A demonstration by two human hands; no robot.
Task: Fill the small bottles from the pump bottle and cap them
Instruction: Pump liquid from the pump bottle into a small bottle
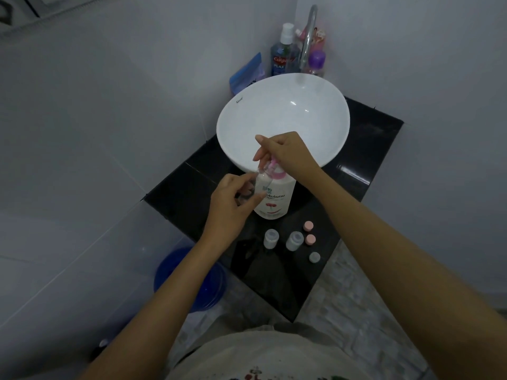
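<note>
A white pump bottle with a pink pump collar stands on the black counter in front of the basin. My right hand rests on top of its pump head, fingers closed over it. My left hand holds a small clear bottle up against the pump bottle's left side, just under the spout. Two small uncapped bottles stand on the counter nearer to me. Two pink caps and a pale green cap lie to their right.
The white basin sits on the black counter, with a chrome tap behind it. A mouthwash bottle, a purple-capped bottle and a blue pouch stand at the back. A blue bucket sits on the floor at the left.
</note>
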